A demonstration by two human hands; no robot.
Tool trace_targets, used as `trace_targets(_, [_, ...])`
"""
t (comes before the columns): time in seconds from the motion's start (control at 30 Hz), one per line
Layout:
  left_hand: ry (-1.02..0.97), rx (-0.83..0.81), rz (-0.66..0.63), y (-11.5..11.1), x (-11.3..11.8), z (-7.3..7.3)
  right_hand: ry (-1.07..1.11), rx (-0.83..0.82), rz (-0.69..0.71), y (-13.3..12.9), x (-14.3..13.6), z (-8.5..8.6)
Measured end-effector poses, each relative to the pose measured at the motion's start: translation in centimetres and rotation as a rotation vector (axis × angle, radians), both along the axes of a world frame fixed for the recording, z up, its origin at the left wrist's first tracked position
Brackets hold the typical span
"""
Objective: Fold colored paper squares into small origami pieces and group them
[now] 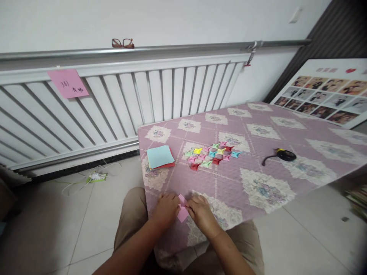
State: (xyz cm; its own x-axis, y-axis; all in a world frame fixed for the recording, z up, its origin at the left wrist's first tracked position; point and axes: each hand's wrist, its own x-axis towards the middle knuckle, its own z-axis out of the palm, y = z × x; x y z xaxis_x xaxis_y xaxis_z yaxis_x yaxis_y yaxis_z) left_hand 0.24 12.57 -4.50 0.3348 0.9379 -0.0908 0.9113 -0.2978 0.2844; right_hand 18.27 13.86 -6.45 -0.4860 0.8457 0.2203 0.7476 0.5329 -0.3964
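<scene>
A small pink sheet of folding paper (182, 215) lies on the table near its front edge, with creased parts partly hidden by my fingers. My left hand (167, 206) grips its left side, fingers curled. On the opposite side my right hand (199, 209) pinches the paper's edge between thumb and fingers. Beyond my hands sits a group of folded paper pieces (212, 154) in pink, red, yellow, green and blue, set out in rough rows. A stack of square coloured paper (160, 156), light blue on top, rests at the table's left edge.
A black tape measure or similar device (286, 155) with a strap lies to the right on the purple tablecloth (229, 191). A photo board (323, 91) leans at the far right. Behind the table run a white radiator (183, 88) and a pipe holding glasses (122, 43). A power strip (96, 177) lies on the floor.
</scene>
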Motion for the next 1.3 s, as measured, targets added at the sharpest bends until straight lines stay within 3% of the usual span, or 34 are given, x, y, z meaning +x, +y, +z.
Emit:
trace_targets(0.17, [0.010, 0.010, -0.117, 0.3, 0.1, 0.2, 0.009, 0.027, -0.006, -0.2, 0.1, -0.4])
trace_targets(0.47, [0.077, 0.101, -0.199, -0.3, 0.0, -1.1, -0.009, 0.094, 0.007, -0.9, 1.1, -1.2])
trace_targets(0.7, [0.115, 0.163, -0.315, -0.8, -0.9, -1.3, -0.018, 0.150, 0.016, -1.3, 1.2, -1.3])
trace_targets(0.97, [0.129, 0.281, -0.346, -1.5, -1.2, -2.0, 0.003, 0.183, 0.047, -1.1, 1.4, -2.0])
trace_targets(1.3, [0.114, 0.337, -0.351, -1.8, -1.6, -3.1, 0.018, 0.174, 0.062, -1.2, 1.4, -1.5])
